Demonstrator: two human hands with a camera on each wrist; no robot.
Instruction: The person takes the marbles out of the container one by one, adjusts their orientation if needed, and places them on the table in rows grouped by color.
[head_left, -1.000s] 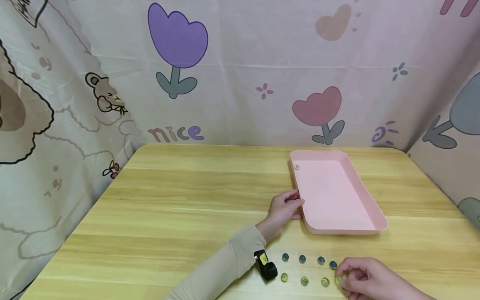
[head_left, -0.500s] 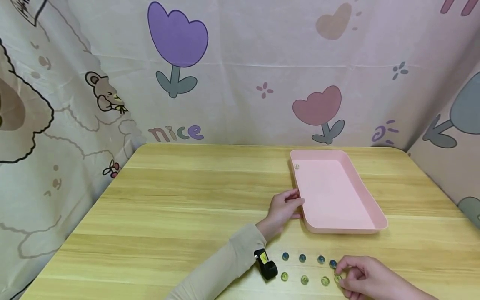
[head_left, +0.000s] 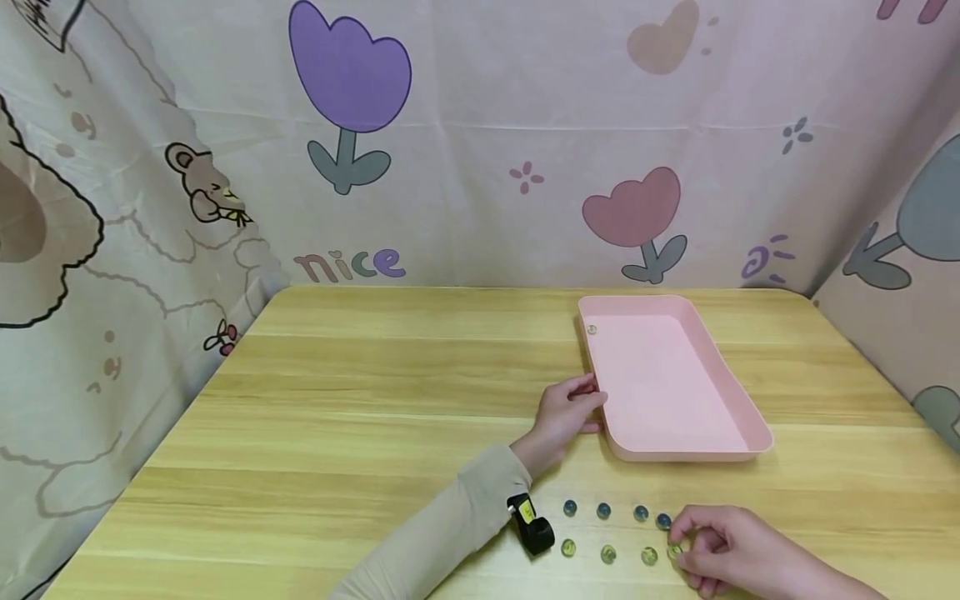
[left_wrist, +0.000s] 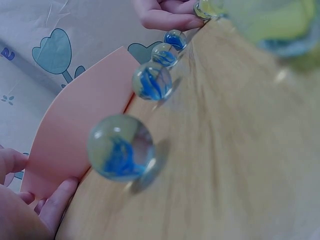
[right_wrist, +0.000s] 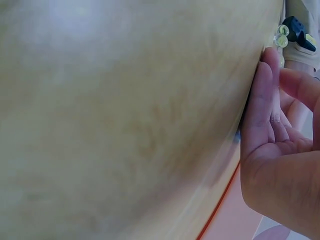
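In the head view, my left hand (head_left: 558, 421) holds the near left side of a pink tray (head_left: 686, 456), thumb on its rim and fingers against the outer wall. One small clear marble (head_left: 592, 330) lies inside by the far left corner. Two rows of glass marbles line the table before the tray. Blue-swirled marbles, among them a blue marble (head_left: 603, 511), form the back row; yellow-green ones, such as a yellow-green marble (head_left: 608, 554), form the front row. At the front row's right end, my right hand (head_left: 723, 546) pinches a yellow-green marble (head_left: 674, 552) between thumb and index finger.
A black wrist camera (head_left: 532, 529) on the left sleeve sits just left of the rows. The wooden table (head_left: 337, 433) ends at a printed cloth backdrop (head_left: 480, 167). In the left wrist view a blue-swirled marble (left_wrist: 121, 147) looms close.
The pinched yellow-green marble has shifted slightly left, toward its row. The head view has tilted a little. My left hand stays on the tray.
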